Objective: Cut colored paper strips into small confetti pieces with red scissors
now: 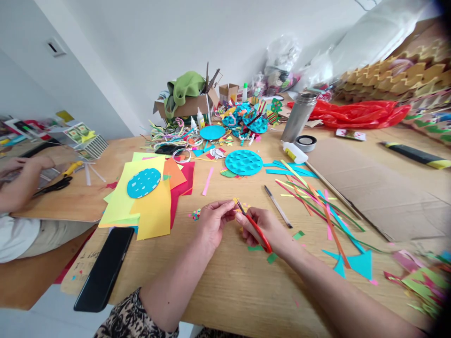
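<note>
My right hand (pixel 259 227) is closed around the red handles of a pair of scissors (pixel 259 232), whose dark blades point up and left. Right beside the blade tips, my left hand (pixel 217 218) pinches a tiny yellow paper piece (pixel 235 201). Small yellow scraps (pixel 244 207) lie just behind my hands, and green scraps (pixel 255 248) lie under and beside my right hand. Several small coloured dots (pixel 196 214) sit left of my left hand. Farther back is a blue textured disc (pixel 244 162).
Coloured sheets (pixel 155 211) with a dotted blue oval (pixel 143 183) and a black phone (pixel 104 267) lie left. A pen (pixel 278 206), paper strips (pixel 324 206), cardboard (pixel 384 188) and a cutter (pixel 416 154) lie right. A metal bottle (pixel 299 117) stands behind. Another person's arms (pixel 21 180) rest far left.
</note>
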A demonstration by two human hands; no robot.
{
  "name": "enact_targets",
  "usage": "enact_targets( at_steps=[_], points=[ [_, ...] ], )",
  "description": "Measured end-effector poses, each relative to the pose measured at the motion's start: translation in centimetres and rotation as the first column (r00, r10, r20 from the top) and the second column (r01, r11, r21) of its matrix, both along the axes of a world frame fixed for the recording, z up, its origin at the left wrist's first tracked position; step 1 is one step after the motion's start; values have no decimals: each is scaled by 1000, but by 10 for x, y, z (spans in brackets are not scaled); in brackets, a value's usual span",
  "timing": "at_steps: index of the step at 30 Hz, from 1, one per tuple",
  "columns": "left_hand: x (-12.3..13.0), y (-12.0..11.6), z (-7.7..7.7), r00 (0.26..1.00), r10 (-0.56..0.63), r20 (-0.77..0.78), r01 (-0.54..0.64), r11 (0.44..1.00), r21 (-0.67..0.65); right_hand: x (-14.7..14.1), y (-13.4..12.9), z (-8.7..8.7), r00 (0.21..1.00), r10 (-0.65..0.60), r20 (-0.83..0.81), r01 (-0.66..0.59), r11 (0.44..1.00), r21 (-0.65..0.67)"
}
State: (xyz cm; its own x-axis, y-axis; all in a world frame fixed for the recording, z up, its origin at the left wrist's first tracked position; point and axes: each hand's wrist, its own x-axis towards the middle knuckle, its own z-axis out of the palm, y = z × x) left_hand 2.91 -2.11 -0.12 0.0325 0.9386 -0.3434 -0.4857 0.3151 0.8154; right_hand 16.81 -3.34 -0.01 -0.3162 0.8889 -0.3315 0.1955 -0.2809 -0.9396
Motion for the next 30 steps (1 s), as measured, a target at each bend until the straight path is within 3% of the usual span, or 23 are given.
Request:
enact_targets(
  at_steps=[10,19,30],
  points=[
    [6,-4,-3,994,98,47,-98,995,-8,-2,1,1,999,-16,35,17,1000,-19],
    [10,-8,-2,998,37,53,-38,999,16,-2,0,1,999,-5,35,6,1000,-10],
    [11,-9,-4,998,53,44,-54,999,8,-2,1,-2,999,4,50,-5,1000,21]
  ],
)
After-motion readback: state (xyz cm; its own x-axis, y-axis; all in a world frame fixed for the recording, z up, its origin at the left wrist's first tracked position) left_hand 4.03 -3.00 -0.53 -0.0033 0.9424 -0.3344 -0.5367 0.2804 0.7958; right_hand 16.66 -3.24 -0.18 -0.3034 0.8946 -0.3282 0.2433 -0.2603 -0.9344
